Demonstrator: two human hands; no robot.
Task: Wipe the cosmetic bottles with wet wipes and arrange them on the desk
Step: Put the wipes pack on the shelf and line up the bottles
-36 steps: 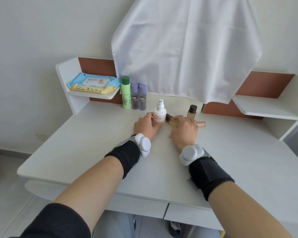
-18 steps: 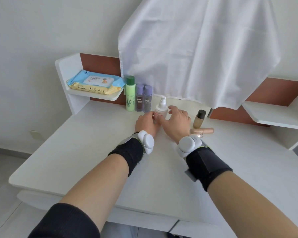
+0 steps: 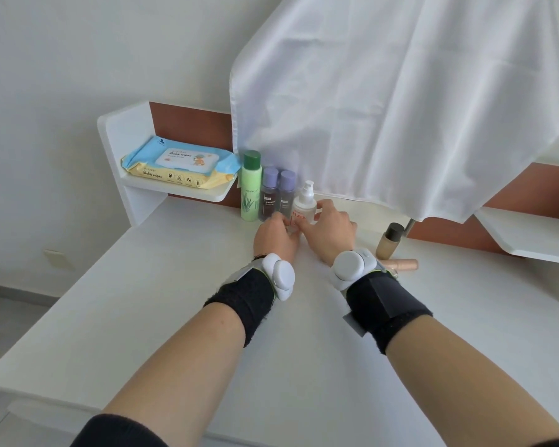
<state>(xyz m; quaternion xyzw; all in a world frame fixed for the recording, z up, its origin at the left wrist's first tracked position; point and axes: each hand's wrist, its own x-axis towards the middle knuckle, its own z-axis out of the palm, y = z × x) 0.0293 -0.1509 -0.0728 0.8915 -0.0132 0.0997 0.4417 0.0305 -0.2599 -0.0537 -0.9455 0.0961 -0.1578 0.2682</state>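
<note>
A white spray bottle (image 3: 305, 204) with red lettering stands upright near the back of the white desk (image 3: 162, 301). My left hand (image 3: 276, 235) and my right hand (image 3: 328, 229) both hold it at its lower part, one on each side. To its left a green bottle (image 3: 250, 188) and two purple-capped bottles (image 3: 269, 193) (image 3: 286, 191) stand in a row against the back panel. To the right a beige bottle with a dark cap (image 3: 388, 241) stands upright, and a beige tube (image 3: 402, 264) lies on its side behind my right wrist.
A pack of baby wipes (image 3: 179, 162) lies on the left corner shelf (image 3: 175, 188). A white cloth (image 3: 400, 101) hangs over the back of the desk, just above the bottles. Another shelf (image 3: 526, 237) juts out at the right.
Both hands have carried the spray bottle back and left, up beside the purple-capped bottles. My right hand left the lying beige tube and joined the left on the bottle.
</note>
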